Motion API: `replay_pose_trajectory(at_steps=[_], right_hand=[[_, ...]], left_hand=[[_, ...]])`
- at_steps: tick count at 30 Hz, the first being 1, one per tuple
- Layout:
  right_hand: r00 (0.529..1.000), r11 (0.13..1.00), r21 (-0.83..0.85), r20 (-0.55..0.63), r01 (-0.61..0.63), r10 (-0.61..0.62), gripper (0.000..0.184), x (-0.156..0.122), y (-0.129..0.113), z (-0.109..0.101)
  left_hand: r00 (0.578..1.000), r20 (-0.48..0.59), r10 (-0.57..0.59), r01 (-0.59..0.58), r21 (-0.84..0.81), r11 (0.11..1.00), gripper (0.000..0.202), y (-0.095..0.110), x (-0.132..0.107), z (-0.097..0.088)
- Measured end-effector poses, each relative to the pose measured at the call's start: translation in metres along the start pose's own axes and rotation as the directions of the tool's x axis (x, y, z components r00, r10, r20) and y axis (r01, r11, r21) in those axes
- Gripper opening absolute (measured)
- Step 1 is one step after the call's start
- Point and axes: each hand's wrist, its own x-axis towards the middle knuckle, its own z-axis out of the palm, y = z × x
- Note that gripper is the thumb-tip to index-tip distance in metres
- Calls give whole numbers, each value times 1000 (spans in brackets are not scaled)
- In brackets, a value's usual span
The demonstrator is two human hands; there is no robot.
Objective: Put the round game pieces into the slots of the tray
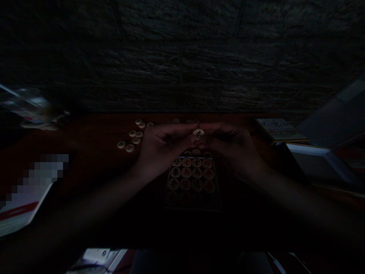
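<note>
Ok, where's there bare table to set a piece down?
Bare wood lies between the loose pieces and the white book on the left, and between the right hand and the booklet. Crowded: the full tray under the hands, where the left hand and right pinch one chess piece.

left hand (161, 146) + right hand (230, 146): pinch one round game piece (198, 133) | above tray of pieces (191, 179) | loose pieces (134, 139) left
</note>
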Motion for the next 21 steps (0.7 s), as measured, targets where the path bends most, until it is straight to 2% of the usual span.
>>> replay_pose_trajectory(at_steps=[9, 16, 21], right_hand=[[999, 998, -60, -40, 1, -3, 28, 0, 3, 0], [998, 988, -143, -12, 55, -57, 29, 1, -1, -1], [998, 997, -73, -44, 34, -38, 25, 1, -2, 2]], left_hand=[[999, 47, 23, -27, 77, 997, 26, -4, -2, 0], [994, 53, 92, -96, 91, 991, 24, -5, -8, 4], [997, 37, 69, -70, 30, 997, 25, -4, -6, 5]])
